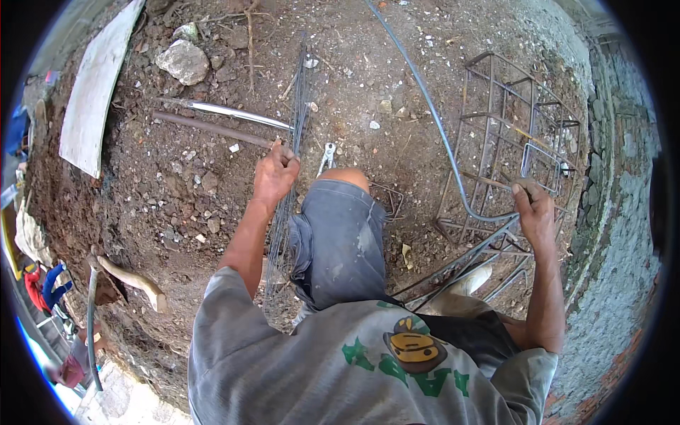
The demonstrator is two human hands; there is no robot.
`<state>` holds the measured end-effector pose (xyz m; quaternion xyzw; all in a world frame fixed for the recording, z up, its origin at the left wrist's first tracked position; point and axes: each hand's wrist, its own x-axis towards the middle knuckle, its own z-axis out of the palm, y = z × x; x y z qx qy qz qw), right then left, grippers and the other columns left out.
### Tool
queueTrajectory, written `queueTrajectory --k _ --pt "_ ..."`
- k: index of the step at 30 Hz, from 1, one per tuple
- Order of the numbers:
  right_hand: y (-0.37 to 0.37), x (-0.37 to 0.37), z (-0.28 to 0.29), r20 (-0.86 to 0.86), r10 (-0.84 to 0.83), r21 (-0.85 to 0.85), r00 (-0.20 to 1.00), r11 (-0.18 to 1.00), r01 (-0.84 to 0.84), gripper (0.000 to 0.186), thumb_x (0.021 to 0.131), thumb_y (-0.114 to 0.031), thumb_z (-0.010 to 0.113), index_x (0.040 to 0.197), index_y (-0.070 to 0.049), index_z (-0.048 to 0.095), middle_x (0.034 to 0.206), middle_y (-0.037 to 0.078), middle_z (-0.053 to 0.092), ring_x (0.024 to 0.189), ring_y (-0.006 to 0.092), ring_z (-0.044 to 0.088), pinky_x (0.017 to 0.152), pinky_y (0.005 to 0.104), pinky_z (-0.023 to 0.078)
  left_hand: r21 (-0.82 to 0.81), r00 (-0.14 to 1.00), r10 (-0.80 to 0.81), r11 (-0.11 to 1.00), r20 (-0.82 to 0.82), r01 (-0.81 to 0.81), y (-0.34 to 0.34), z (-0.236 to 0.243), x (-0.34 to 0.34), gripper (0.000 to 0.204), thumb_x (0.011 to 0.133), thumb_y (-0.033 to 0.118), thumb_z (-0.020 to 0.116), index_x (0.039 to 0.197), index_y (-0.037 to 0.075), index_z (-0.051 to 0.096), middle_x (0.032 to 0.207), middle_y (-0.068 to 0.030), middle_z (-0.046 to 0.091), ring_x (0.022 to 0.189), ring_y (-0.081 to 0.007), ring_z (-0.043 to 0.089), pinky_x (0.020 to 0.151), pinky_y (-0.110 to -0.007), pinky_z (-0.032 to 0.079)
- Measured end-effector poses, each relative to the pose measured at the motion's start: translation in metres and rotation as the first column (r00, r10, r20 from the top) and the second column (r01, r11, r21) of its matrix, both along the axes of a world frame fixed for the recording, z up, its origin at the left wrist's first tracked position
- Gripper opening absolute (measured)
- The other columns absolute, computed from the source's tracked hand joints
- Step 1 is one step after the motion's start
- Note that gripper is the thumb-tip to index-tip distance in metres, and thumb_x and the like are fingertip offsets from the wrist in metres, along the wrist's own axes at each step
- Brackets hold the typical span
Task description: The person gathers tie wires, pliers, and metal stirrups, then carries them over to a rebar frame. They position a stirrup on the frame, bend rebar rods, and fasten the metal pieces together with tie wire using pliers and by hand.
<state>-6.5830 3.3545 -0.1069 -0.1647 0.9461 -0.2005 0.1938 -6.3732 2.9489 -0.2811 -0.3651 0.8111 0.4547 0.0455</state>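
My left hand (275, 173) is closed, its fingertips pinched together beside a bundle of thin wires (300, 92) lying lengthwise on the soil. Whether a wire is between those fingers I cannot make out. The end of a rusty bar (212, 128) meets the fingertips in the picture. At the right, my right hand (536, 212) is closed near the cage of tied steel bars (489, 117); what it pinches is too small to tell. A long blue-grey steel rod (427, 95) curves down and ends by this hand. Pliers (328, 155) lie just beyond my knee.
A shiny metal strip (237, 113) lies beside the rusty bar. Further left are a rock (183, 62), a pale board (100, 88) and a wooden-handled tool (134, 280). A rough wall (623, 234) runs along the right. More bent rods (464, 258) lie near my foot.
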Motion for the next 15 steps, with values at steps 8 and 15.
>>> queueTrajectory --k 8,15 --pt "-0.081 -0.013 -0.039 0.108 -0.094 -0.597 0.99 0.789 0.141 0.051 0.095 -0.042 0.046 0.123 0.001 0.046 0.101 0.019 0.062 0.093 0.0212 0.062 0.078 0.0334 0.052 -0.27 0.845 -0.392 0.913 -0.365 0.307 0.099 0.154 -0.083 0.009 0.082 0.009 0.063 0.086 0.003 0.057 0.07 -0.0075 0.062 0.054 -0.0156 0.057 0.051 -0.031 0.046" --pt "0.05 -0.113 0.106 0.166 -0.165 -0.976 0.972 -0.171 0.137 0.023 0.089 -0.019 0.055 0.104 -0.002 0.058 0.079 0.006 0.064 0.065 0.0165 0.061 0.06 0.0282 0.051 -0.578 0.432 -0.723 0.691 -0.539 0.435 0.255 0.224 -0.192 0.011 0.081 0.016 0.066 0.087 0.008 0.062 0.079 -0.0058 0.064 0.066 -0.0211 0.063 0.058 -0.032 0.05"
